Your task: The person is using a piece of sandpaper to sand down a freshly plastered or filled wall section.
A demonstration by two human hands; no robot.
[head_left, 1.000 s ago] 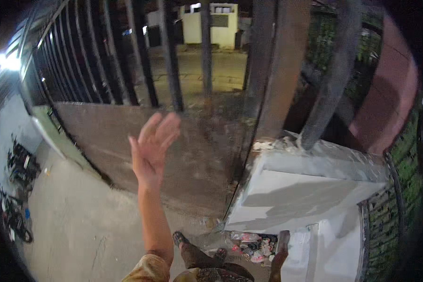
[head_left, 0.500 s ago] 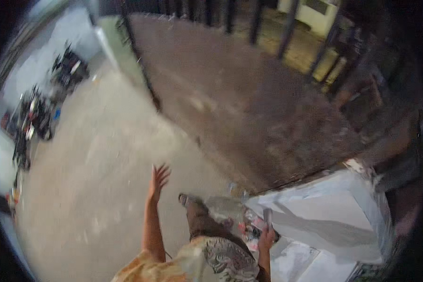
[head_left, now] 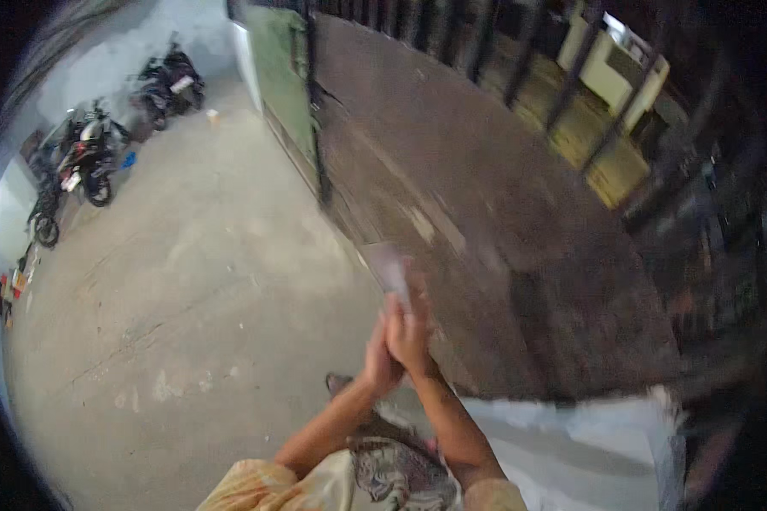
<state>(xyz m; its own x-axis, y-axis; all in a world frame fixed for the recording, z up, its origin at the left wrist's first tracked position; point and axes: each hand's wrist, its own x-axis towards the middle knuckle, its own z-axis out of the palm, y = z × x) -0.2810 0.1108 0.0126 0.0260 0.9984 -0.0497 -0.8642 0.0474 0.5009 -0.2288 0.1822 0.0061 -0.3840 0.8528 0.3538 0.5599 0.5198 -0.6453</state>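
Hands meet palm to palm just left of the rusty gate panel (head_left: 528, 213): left hand (head_left: 378, 358) and right hand (head_left: 411, 334) pinch a blurred pale slip (head_left: 389, 268). Better, I judge, to steady it with both thumbs.

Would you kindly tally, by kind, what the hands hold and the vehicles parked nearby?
Hands, left hand and right hand, pressed together: 2
Pale flat item, blurred, between them: 1
Parked motorbikes, clusters by the wall: at least 2
Total: at least 5
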